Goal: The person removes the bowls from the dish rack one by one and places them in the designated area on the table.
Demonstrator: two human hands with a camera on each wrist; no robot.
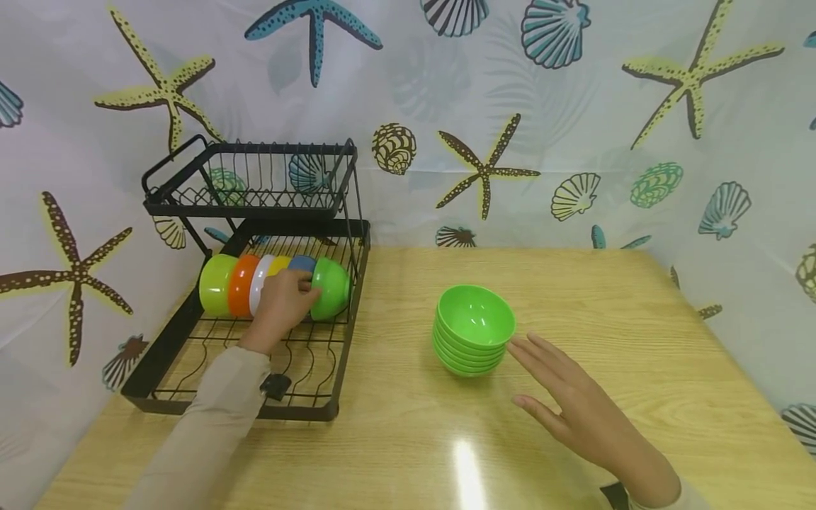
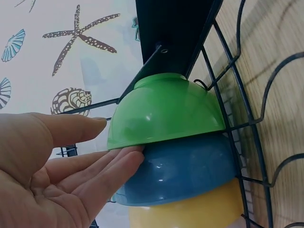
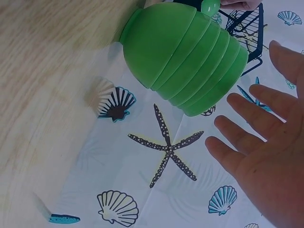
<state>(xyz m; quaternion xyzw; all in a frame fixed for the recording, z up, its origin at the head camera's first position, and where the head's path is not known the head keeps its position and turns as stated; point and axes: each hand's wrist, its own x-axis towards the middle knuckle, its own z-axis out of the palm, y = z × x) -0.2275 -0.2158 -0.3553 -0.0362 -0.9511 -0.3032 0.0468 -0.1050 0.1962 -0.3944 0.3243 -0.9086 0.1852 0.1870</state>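
In the head view, my left hand (image 1: 285,301) reaches into the lower tier of a black dish rack, at a green bowl (image 1: 331,289) standing on its side at the right end of a row. The left wrist view shows the fingertips at the green bowl's rim, beside the blue bowl (image 2: 185,168), with the thumb extended just off the green bowl's side. On the table stands a stack of green bowls (image 1: 472,333), upright and nested. My right hand (image 1: 574,404), fingers spread and holding nothing, hovers just right of that stack.
The dish rack (image 1: 239,407) has an upper tier (image 1: 255,211) over the row. Lime (image 1: 217,285), orange (image 1: 242,285), white and yellow bowls stand left of the blue one. A shell-and-starfish curtain (image 1: 408,85) surrounds the wooden table (image 1: 395,453).
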